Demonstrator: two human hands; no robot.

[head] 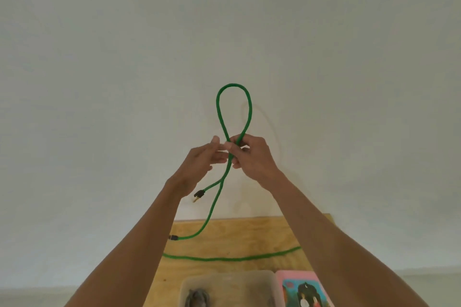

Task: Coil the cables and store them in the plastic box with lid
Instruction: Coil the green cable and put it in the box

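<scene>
I hold a green cable (219,112) up in front of the white wall, bent into one tall loop. My right hand (252,157) pinches the loop's crossing. My left hand (202,159) touches the same crossing with thumb and fingertips. One black plug end (199,194) dangles below my left wrist. The long strand drops to the wooden table (249,234), where a second black plug (173,237) shows beside my left forearm and another green length (232,257) lies across the wood. The clear plastic box (228,286) stands open at the bottom, with a dark coil (197,298) inside.
A pink lid or card with a printed picture (304,289) lies right of the box. The table is small and ends at the wall behind it. A faint cable shadow falls on the wall right of the loop.
</scene>
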